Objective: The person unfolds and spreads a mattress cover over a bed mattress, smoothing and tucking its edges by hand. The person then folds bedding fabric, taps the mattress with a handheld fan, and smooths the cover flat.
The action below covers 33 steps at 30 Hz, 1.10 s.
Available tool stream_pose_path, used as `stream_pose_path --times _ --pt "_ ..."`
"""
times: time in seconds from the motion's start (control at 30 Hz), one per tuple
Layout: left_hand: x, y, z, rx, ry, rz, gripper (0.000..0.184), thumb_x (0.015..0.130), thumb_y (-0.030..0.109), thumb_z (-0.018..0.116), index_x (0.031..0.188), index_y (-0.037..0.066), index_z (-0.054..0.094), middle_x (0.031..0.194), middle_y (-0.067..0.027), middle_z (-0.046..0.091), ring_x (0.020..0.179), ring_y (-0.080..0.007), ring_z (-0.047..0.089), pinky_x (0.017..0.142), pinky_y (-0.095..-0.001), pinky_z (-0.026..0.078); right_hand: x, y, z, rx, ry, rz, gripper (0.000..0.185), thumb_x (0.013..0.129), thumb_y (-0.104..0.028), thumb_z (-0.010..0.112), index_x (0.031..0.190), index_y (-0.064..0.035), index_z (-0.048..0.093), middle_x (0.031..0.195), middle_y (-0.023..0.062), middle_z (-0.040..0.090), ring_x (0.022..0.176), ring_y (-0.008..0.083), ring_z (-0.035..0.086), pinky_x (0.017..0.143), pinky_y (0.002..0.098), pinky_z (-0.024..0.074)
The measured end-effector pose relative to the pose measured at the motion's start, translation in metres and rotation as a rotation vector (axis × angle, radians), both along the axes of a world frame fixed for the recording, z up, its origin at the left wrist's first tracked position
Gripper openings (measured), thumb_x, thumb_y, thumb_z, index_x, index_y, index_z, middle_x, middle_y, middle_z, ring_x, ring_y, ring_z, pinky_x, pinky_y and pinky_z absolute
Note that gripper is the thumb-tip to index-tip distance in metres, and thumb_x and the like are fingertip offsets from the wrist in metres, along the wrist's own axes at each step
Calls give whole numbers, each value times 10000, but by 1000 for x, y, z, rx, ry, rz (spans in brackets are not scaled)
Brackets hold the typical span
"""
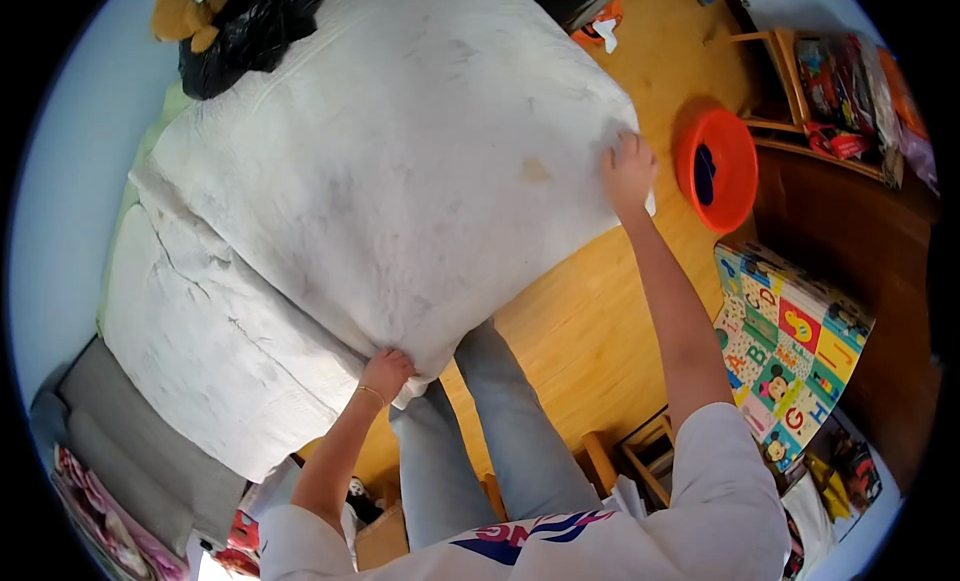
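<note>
A large white quilted cover (400,151) with grey smudges and a small tan stain lies spread out before me. My left hand (388,374), with a thin bracelet at the wrist, has its fingers closed on the cover's near edge, just in front of my legs. At the right corner of the cover, my right hand (630,173) grips the edge with bent fingers. A fold runs diagonally across the cover's left part, and what lies beneath is hidden.
An orange-red basin (745,171) holding something dark stands on the wooden floor (580,331) at right. Beyond it are a wooden rack (790,81) and a colourful alphabet mat (775,371). A black bag (240,46) and teddy bear (183,19) sit at upper left, grey cushions (150,431) lower left.
</note>
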<state>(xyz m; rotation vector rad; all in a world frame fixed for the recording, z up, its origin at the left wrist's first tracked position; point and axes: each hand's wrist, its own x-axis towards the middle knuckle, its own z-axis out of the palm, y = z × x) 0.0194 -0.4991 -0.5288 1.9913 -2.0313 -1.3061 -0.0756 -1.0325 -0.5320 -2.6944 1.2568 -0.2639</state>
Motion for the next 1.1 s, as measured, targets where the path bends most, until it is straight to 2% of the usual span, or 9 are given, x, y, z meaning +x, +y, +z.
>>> stream_pose_path --times 0.13,0.2,0.33,0.4,0.5,0.63,0.7,0.9,1.1 --pt "-8 8 5 -102 -7 70 157 730 175 560 863 157 640 914 20 600 961 -175 543 895 -315 406 73 34 11 11 51 163 589 869 -397 522 1372 -132 368 1407 124 369 1320 273 313 1015 606 242" --pt "-8 4 10 -276 144 161 196 719 177 559 892 149 645 932 8 606 1013 -183 540 944 -324 396 74 30 -3 99 299 -73 676 879 -507 463 1432 -169 268 1511 109 183 1400 252 152 983 678 210" --pt "-4 -5 26 -179 183 236 221 744 230 623 933 116 643 962 -15 615 1055 -204 531 1002 -339 367 36 -29 -28 463 259 -544 628 899 -548 341 1417 -194 318 1441 150 349 1328 299 332 996 670 192" --pt "-5 -10 28 -182 186 259 251 743 251 649 949 108 636 993 -29 616 1056 -217 533 998 -360 369 -19 -74 -69 406 261 -402 698 879 -574 362 1274 -11 487 1184 179 573 1109 305 533 942 371 391" --pt "-4 -25 42 -211 156 363 296 767 267 658 996 86 611 1067 -51 599 1083 -234 516 1006 -380 359 -62 -101 -81 657 349 -470 684 860 -609 396 1153 -23 592 996 112 620 880 224 568 769 314 428" --pt "19 -55 56 -271 -14 580 327 778 241 657 1049 75 580 1153 -61 558 1141 -257 476 1018 -387 341 -70 -74 -66 1009 67 -836 665 900 -571 358 1302 -54 473 1400 132 417 1238 289 433 986 372 365" --pt "37 -59 51 -259 -58 636 337 775 226 660 1070 85 577 1200 -64 532 1171 -263 454 1021 -398 334 -104 -94 -97 1029 -6 -938 656 786 -704 470 1034 -117 623 852 29 556 817 157 519 743 321 405" --pt "68 -79 53 -202 -275 701 617 714 211 718 1281 219 476 1432 -63 330 1321 -260 306 1056 -460 287 -54 -40 -14 1248 -161 -1406 598 726 -621 626 1128 -190 526 1136 48 473 1066 168 431 874 559 323" --pt "61 -94 30 -94 -264 670 839 644 231 769 1378 313 371 1503 -38 228 1386 -258 205 1102 -472 224 -88 -66 -74 781 -338 -1157 445 761 -388 638 1043 -51 569 902 84 598 852 197 581 744 408 456"
